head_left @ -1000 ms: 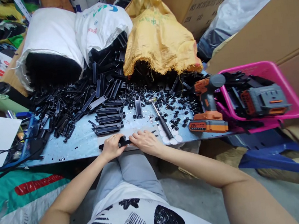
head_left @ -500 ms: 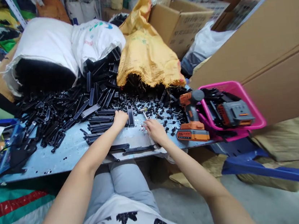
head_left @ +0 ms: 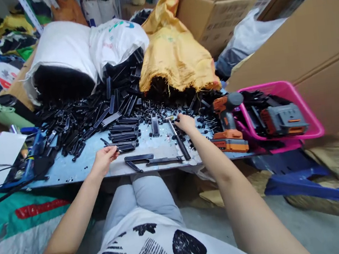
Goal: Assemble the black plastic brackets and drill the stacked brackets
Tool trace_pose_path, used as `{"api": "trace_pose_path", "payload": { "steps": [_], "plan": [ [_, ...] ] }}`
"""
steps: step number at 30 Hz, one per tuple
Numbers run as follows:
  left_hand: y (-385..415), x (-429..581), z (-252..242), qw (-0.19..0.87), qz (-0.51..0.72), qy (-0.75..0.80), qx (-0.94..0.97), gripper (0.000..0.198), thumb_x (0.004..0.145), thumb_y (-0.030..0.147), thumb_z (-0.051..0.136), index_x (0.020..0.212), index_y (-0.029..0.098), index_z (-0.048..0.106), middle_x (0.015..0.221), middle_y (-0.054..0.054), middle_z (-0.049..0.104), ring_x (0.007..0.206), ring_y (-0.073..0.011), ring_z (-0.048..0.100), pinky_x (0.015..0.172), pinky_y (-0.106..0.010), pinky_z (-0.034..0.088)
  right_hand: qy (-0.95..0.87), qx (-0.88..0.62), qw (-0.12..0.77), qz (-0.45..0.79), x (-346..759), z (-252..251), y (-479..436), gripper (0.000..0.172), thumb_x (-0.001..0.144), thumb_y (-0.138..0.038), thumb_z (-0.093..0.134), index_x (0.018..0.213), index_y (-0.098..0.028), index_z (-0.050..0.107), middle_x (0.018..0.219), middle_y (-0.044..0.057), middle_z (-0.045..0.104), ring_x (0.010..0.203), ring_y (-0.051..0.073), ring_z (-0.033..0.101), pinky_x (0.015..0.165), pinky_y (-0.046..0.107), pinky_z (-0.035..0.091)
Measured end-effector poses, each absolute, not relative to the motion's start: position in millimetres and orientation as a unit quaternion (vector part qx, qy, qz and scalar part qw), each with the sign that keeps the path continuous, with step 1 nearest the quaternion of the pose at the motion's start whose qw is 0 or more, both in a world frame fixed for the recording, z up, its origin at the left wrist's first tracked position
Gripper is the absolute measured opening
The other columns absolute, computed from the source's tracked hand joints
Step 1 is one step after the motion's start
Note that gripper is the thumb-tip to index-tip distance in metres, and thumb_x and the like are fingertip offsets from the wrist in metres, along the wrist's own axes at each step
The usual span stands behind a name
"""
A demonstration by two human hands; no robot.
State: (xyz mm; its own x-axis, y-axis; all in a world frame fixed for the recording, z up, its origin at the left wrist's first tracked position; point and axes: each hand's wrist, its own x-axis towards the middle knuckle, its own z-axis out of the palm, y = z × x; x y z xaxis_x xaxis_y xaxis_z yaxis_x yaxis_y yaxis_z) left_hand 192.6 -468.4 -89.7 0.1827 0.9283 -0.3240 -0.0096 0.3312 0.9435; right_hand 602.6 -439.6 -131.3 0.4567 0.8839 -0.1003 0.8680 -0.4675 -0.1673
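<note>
My left hand (head_left: 104, 160) is closed in a pinch at the near end of the stacked black handles (head_left: 124, 136); what sits between its fingertips is too small to make out. My right hand (head_left: 185, 123) reaches into the scattered small black parts (head_left: 202, 121), its fingers bent together and their tips partly hidden. Just left of it lies a hammer (head_left: 180, 143), head away from me. Between the hands, a black toothed piece (head_left: 155, 125) rests on the blue tabletop. Nearer the edge are a black strip (head_left: 139, 158) and an open-end wrench (head_left: 165, 160).
An orange cordless drill (head_left: 227, 124) stands right of my right hand, beside a pink basket (head_left: 314, 123) with a grey battery tool inside. White sacks (head_left: 62, 45) and a yellow sack (head_left: 176, 56) spill black parts at the back. A cardboard sheet (head_left: 310, 39) walls the right.
My left hand has left the toothed piece and moved toward me and left. My right hand has let go of the hammer and moved to the small parts. The view has shifted left.
</note>
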Motion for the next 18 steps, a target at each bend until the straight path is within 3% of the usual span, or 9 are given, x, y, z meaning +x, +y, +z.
{"api": "trace_pose_path", "payload": {
  "steps": [4, 10, 18],
  "plan": [
    [-491.9, 174.8, -106.4, 0.697, 0.369, 0.526, 0.319, 0.045, 0.051, 0.041, 0.083, 0.077, 0.01, 0.065, 0.062, -0.003, 0.063, 0.055, -0.0086, 0.055, 0.058, -0.021, 0.044, -0.502, -0.855, 0.093, 0.086, 609.2, -130.8, -441.8, 0.029, 0.082, -0.023, 0.058, 0.107, -0.007, 0.057, 0.099, 0.017, 0.064, 0.081, 0.017, 0.052, 0.074, 0.031, 0.036],
    [-495.0, 195.2, -112.6, 0.696, 0.373, 0.516, 0.333, 0.046, 0.047, 0.04, 0.085, 0.075, 0.01, 0.065, 0.064, -0.003, 0.065, 0.057, -0.0091, 0.057, 0.06, -0.022, 0.044, -0.551, -0.808, 0.203, 0.045, 589.5, -114.2, -454.2, 0.026, 0.085, -0.018, 0.05, 0.106, -0.007, 0.061, 0.104, 0.015, 0.061, 0.081, 0.014, 0.053, 0.081, 0.027, 0.038],
    [-487.4, 199.0, -120.2, 0.636, 0.318, 0.525, 0.467, 0.04, 0.055, 0.045, 0.078, 0.073, 0.011, 0.065, 0.062, -0.002, 0.063, 0.058, -0.0111, 0.056, 0.062, -0.025, 0.044, -0.696, -0.636, 0.306, 0.135, 524.8, -78.5, -495.1, 0.019, 0.082, -0.021, 0.057, 0.096, -0.018, 0.069, 0.098, 0.007, 0.066, 0.082, 0.018, 0.061, 0.076, 0.032, 0.05]
  ]
}}
